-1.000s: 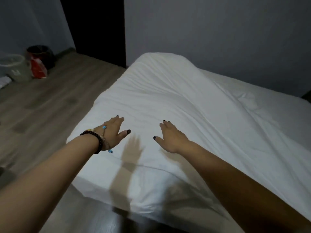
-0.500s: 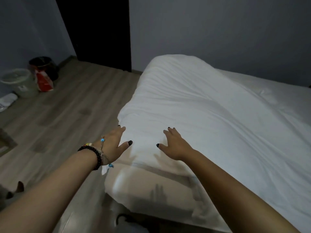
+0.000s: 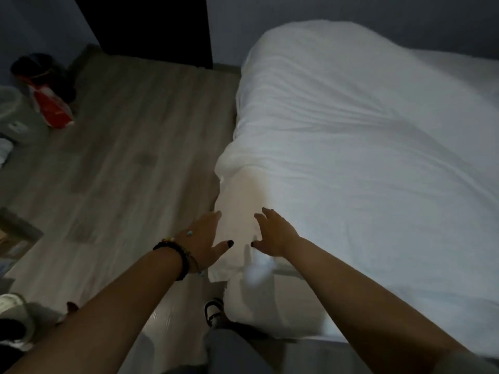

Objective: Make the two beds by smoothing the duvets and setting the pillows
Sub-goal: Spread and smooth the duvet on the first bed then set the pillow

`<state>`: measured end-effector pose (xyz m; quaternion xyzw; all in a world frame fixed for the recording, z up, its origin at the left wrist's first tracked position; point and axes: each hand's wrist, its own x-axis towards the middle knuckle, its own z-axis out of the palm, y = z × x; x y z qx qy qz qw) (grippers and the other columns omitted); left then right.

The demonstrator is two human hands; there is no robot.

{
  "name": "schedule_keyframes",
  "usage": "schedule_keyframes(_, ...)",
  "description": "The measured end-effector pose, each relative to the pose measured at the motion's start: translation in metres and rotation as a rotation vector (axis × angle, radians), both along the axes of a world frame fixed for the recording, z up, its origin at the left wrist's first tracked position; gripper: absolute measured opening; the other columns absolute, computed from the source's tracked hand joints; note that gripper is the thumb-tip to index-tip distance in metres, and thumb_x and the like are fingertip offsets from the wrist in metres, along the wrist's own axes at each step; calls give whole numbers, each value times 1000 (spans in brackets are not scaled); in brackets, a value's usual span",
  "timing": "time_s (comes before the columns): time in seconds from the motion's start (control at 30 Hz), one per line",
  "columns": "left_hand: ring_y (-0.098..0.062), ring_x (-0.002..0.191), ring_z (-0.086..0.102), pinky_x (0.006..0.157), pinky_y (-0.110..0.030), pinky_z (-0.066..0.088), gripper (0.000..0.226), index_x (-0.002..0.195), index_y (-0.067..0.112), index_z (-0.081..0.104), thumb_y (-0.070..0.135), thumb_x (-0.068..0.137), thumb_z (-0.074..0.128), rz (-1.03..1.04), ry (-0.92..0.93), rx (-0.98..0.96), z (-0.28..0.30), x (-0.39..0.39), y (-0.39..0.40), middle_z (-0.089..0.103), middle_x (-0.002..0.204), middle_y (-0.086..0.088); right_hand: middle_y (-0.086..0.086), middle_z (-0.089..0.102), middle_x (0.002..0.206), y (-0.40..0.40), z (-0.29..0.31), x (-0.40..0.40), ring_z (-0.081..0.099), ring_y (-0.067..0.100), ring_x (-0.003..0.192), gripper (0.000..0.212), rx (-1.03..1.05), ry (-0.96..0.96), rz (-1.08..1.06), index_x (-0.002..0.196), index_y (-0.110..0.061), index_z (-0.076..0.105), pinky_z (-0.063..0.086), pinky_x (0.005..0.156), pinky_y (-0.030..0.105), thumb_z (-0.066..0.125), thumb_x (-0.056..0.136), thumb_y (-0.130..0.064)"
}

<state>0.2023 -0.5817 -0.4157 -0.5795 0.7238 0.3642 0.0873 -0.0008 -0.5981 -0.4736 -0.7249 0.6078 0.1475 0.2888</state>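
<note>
Duvet (image 3: 351, 147): white, creased, spread over the bed; it rises to a rounded hump at the far end near the wall and its near left corner hangs down over the bed's edge.
Bed (image 3: 270, 309): fills the right half of the view, with its near corner below the hands.
Left hand (image 3: 206, 238): fingers straight and spread, thumb out to the right, holding nothing; it lies at the left edge of the duvet's hanging corner, fingertips at the cloth. Whether the palm presses the cloth cannot be told.
Right hand (image 3: 272, 233): fingers straight and loosely spread, holding nothing, palm down on the duvet just right of the corner.
Hands together: near each other, a strip of white cloth between the two thumbs.
Bracelets (image 3: 176, 256): dark beads and a thin string with coloured beads on the left wrist.
Floor (image 3: 121, 157): grey wood planks, left of the bed.
Bins (image 3: 40, 76): a dark one and a pale one at the far left by the wall, with a red bag (image 3: 54, 109) between them.
Shoe (image 3: 213, 313): black and white, on the floor at the bed's near corner.
Doorway (image 3: 145, 25): dark, in the far wall left of the bed.
</note>
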Motion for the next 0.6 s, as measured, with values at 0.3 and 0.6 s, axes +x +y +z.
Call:
schedule_keyframes(0.3,-14,145,14,119,-26,10,84,152,13,4,50,92,50,-57,34,169,-100,21,-9,11,159,-2,9,-16,158,14,-132,40,-11,50,141,113,148,297,181,151,-31,-9,16,107,71,75,76,-35)
schedule_keyframes(0.6,-19,141,26,116,-37,26,83,151,13,14,49,88,55,-96,39,203,-135,45,-5,21,156,-2,17,-17,158,2,-150,56,-12,56,139,79,190,345,244,153,-32,-1,23,107,68,52,95,-21)
